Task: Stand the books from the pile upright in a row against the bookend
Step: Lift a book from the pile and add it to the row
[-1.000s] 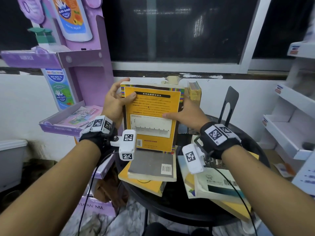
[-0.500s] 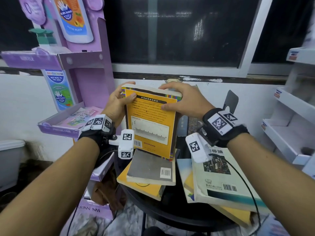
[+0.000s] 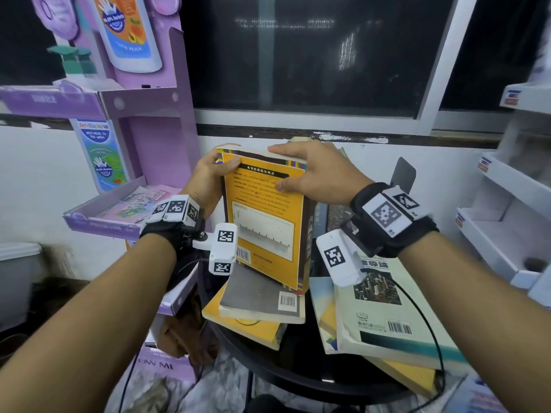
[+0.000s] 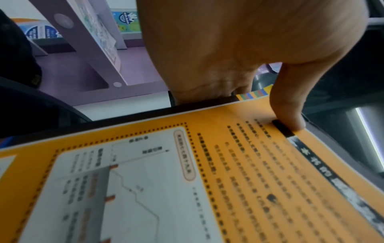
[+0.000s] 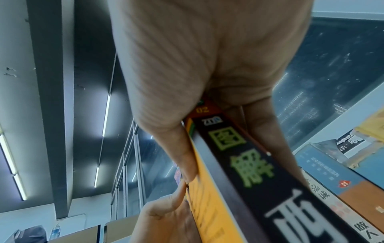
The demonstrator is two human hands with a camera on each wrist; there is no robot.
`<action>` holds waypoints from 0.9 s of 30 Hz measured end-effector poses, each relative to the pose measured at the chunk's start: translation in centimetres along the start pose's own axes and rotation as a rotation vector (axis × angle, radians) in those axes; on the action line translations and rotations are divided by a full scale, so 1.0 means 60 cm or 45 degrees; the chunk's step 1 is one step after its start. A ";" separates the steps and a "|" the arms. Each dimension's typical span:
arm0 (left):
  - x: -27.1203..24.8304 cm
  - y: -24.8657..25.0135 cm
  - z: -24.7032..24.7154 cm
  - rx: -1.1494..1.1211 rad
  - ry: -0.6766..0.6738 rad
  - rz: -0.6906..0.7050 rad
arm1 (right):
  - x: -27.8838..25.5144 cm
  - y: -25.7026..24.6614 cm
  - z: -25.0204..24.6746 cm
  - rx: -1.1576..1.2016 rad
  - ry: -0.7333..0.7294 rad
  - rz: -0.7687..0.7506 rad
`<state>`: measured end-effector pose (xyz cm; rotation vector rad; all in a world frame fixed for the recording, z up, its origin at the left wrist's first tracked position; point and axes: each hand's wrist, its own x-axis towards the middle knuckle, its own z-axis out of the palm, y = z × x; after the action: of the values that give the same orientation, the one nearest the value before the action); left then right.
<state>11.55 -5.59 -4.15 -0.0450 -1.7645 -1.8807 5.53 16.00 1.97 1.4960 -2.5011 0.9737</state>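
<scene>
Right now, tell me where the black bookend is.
In the head view the black bookend stands at the table's far right, just beyond the right hand, behind the upright books.

Indoor light's pretty even and a bit cool, coming from ceiling tube lights (image 5: 106, 113) that also glare off the dark window (image 3: 343, 46). Wrist views are soft, print smeared, and edges bend fisheye-style.
</scene>
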 end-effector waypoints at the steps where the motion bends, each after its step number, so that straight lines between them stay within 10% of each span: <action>1: 0.001 0.002 0.002 0.028 -0.007 -0.004 | 0.000 -0.001 -0.002 0.005 0.008 0.002; 27: 0.078 -0.017 0.194 0.483 0.016 0.052 | -0.097 0.073 -0.174 -0.163 0.361 0.365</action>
<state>3.16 3.51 -1.69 0.0719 -2.0641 -1.4866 2.38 27.64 6.05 0.9085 -2.5504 0.9610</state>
